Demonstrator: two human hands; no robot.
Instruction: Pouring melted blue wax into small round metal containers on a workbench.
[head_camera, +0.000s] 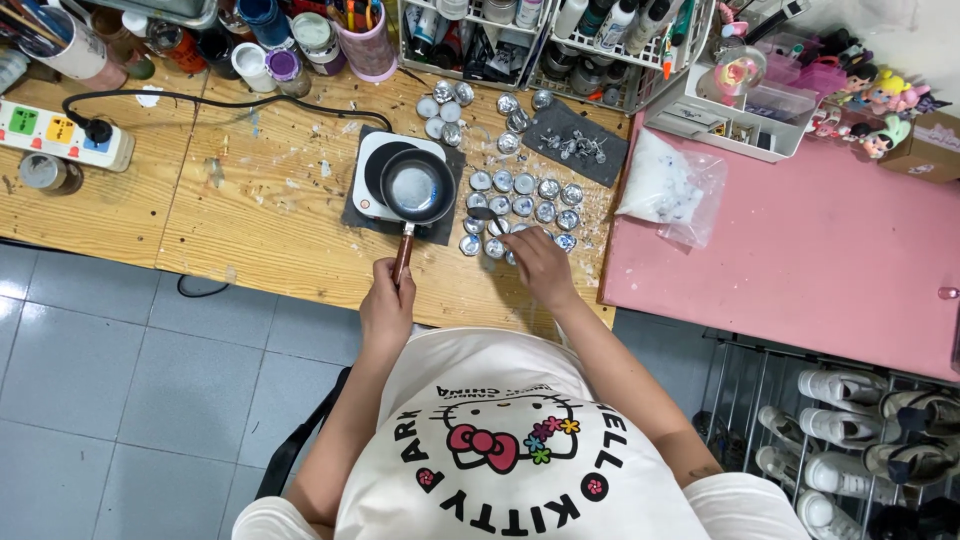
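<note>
White shirt nearest, at six o'clock. Left hand (386, 308) clenched on pan (416, 188) handle, pan on hotplate (372, 172) at twelve. Right hand (537, 264) over foil cups (524, 207) at one o'clock, grip unclear. Could spill hot contents or knock cups if pan tilts on desk (260, 220).

Too small to tell what fills the small pan (417, 187); right hand (538, 266) fingertips hidden among the little round tins (524, 207); shoe rack (850, 430) cut off at the frame's edge
</note>
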